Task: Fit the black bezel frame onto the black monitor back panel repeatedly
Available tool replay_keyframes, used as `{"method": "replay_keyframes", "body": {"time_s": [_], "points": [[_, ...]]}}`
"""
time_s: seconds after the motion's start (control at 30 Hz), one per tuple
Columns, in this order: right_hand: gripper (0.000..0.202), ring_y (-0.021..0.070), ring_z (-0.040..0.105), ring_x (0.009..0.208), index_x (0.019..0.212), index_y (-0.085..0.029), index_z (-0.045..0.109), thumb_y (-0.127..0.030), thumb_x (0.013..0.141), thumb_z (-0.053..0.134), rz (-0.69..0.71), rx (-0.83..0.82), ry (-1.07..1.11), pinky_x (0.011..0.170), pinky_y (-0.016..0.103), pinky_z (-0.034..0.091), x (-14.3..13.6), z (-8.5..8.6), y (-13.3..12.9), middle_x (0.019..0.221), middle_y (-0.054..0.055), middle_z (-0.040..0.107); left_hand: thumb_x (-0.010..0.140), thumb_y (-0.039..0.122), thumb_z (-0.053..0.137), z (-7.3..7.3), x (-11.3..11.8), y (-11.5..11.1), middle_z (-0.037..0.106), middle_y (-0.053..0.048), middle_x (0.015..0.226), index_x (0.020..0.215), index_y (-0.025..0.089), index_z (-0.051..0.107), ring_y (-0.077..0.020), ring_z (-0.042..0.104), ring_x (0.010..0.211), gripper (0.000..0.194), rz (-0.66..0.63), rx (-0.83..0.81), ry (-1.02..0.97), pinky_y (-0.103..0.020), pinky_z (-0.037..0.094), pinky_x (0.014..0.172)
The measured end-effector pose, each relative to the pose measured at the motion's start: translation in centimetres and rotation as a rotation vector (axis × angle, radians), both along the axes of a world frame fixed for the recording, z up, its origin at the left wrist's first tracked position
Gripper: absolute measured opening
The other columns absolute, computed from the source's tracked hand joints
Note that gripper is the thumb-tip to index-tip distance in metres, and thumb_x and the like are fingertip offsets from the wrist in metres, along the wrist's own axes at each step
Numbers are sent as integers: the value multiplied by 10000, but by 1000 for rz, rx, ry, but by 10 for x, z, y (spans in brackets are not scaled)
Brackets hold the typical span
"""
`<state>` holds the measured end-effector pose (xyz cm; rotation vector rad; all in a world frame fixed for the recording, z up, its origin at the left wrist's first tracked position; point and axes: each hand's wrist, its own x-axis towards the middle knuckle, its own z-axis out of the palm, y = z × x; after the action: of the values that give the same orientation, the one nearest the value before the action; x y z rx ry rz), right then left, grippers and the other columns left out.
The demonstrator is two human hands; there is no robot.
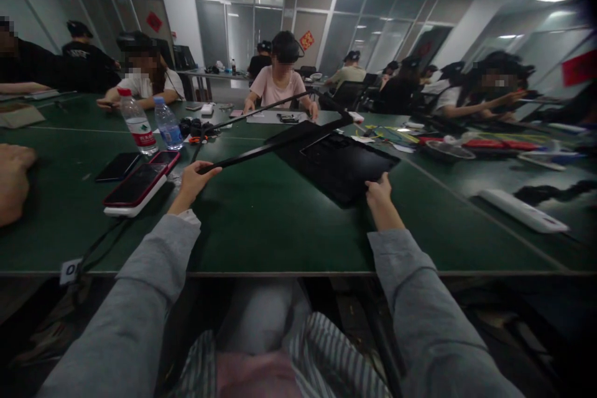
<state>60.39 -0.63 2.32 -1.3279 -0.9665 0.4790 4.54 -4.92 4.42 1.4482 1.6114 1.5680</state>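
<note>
A thin black rectangular frame, like a screen bezel, is raised at a tilt over the table. My left hand is closed on its near left corner, thumb and fingers pinching the edge. Beneath the frame's right part is a flat black panel, which resembles a laptop cover. At the panel's near right corner, my right hand is closed on the edge. The far side of the panel is partly hidden by the frame.
Left of my hands are a phone in a red case on a white power strip, a dark phone and two bottles. Another white power strip is at right. A person sits opposite; a co-worker's hand rests at left.
</note>
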Motion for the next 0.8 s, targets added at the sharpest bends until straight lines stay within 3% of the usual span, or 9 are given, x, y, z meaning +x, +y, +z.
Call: {"method": "replay_keyframes", "body": {"time_s": [0.1, 0.17, 0.3, 0.37, 0.43, 0.5, 0.57, 0.8], "points": [[899, 223, 732, 1058, 1576, -320, 554, -281, 707, 783, 71, -142, 151, 934, 444, 634, -22, -1, 9, 1285, 49, 744, 604, 572, 936, 0, -1, -1, 773, -81, 965, 929, 196, 758, -273, 708, 952, 529, -24, 7, 87, -411, 538, 930], [824, 217, 732, 1017, 1505, -323, 609, -292, 704, 801, 185, -171, 158, 925, 433, 637, -34, -1, 13, 1195, 29, 766, 623, 575, 929, 0, -1, -2, 770, -82, 971, 935, 205, 763, -277, 704, 958, 513, -31, 17, 154, -416, 538, 931], [589, 235, 731, 1005, 1362, -294, 651, -574, 850, 722, 222, -44, 67, 890, 424, 643, -43, 5, 21, 1094, 36, 762, 659, 589, 917, -1, -1, -5, 762, -83, 1012, 936, 242, 774, -295, 688, 1023, 466, -1, 20, 319, -426, 526, 964], [578, 244, 736, 1028, 1289, -273, 643, -716, 928, 563, 272, -18, 48, 909, 431, 643, -43, 10, 23, 1083, 69, 756, 674, 592, 913, 0, 0, -8, 758, -84, 1045, 945, 257, 780, -302, 682, 1050, 450, 6, 10, 389, -436, 512, 993], [587, 252, 743, 1026, 1229, -255, 634, -751, 932, 531, 368, -49, 15, 950, 445, 636, -44, 12, 23, 1079, 99, 753, 683, 599, 912, 1, 2, -11, 758, -85, 1073, 956, 269, 788, -311, 680, 1076, 446, 4, -1, 441, -453, 495, 1024], [564, 261, 743, 1011, 1239, -235, 627, -677, 890, 644, 401, -74, -76, 1000, 478, 619, -48, 10, 23, 1072, 110, 752, 680, 605, 917, 2, 3, -13, 765, -85, 1085, 951, 279, 794, -326, 677, 1106, 442, -3, -19, 476, -472, 477, 1051], [572, 274, 734, 1046, 1318, -208, 615, -554, 870, 696, 340, -50, -205, 1062, 528, 582, -53, 5, 23, 1088, 116, 753, 683, 600, 922, 2, 2, -13, 778, -85, 1090, 941, 286, 796, -341, 678, 1132, 426, -11, -33, 498, -496, 457, 1076], [597, 308, 565, 1434, 1538, -200, 536, -343, 960, 500, 102, 25, -577, 1253, 585, 404, -64, -11, 11, 1489, 163, 633, 663, 595, 937, -5, -6, -9, 785, -100, 1017, 872, 278, 790, -363, 684, 1090, 407, -116, -126, 573, -544, 448, 1063]]}}
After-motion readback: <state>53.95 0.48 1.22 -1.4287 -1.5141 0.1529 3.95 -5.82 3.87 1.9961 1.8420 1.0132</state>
